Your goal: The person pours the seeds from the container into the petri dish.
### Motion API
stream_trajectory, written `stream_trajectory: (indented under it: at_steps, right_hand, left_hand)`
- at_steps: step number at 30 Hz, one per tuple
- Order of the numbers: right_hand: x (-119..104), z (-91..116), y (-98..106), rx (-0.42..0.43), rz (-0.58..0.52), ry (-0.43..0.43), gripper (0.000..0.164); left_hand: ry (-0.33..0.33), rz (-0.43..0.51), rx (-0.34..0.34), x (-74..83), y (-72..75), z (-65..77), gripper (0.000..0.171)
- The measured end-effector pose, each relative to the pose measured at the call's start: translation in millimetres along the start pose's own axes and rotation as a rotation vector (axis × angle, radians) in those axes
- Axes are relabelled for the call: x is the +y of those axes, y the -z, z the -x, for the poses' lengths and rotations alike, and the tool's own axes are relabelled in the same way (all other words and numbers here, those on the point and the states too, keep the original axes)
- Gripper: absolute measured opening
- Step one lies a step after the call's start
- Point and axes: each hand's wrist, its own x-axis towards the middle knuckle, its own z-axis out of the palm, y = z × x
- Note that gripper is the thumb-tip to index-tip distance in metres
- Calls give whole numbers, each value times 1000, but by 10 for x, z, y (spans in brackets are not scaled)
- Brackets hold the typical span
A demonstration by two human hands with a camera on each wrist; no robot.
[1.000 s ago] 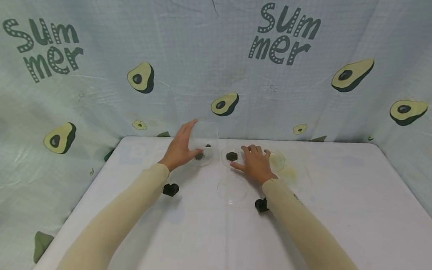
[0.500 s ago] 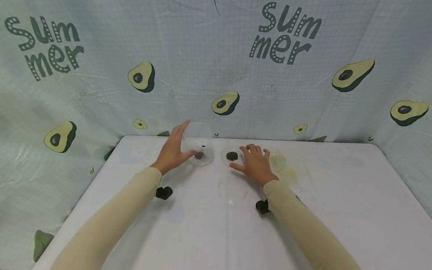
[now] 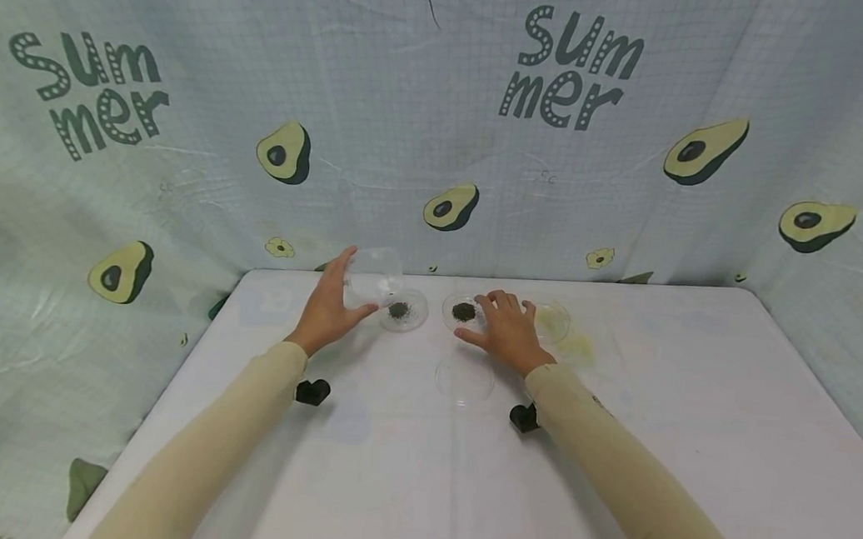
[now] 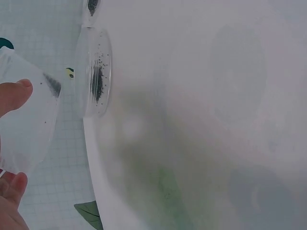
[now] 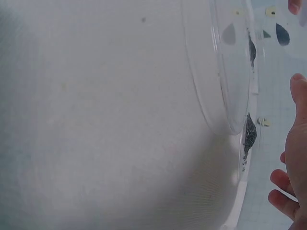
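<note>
My left hand [image 3: 327, 308] holds a clear, cup-like plastic container [image 3: 374, 275] between thumb and fingers, tilted above the table's back edge. In the left wrist view, dark grains lie in one corner of that container [image 4: 29, 120]. Just right of it sits a clear round dish [image 3: 416, 323] with a dark pile of grains [image 3: 399, 310]. A second clear dish [image 3: 446, 321] bears another dark pile [image 3: 463, 312]. My right hand [image 3: 508, 333] is spread beside and over this dish's right side, gripping nothing visible; whether its fingertips touch the rim I cannot tell.
A clear dish with pale yellow contents [image 3: 551, 321] stands behind the right hand, near a yellow stain [image 3: 578, 345] on the table. Another clear dish [image 3: 465, 380] lies in front of the row. A printed curtain [image 3: 381, 132] hangs behind the white table [image 3: 401, 484].
My left hand has moved left and slightly toward me with the clear container, uncovering the left dish more. The right hand has stayed nearly still.
</note>
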Motion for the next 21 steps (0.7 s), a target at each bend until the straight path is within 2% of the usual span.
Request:
stream_trajectory:
  at_steps: [10, 21]
  right_hand:
    - [5, 17, -24, -19, 20, 2, 78]
    - [-40, 89, -9, -10, 71, 63, 77]
  left_hand:
    - [30, 27, -12, -57, 48, 80, 99]
    - [64, 76, 0, -187, 92, 153, 97]
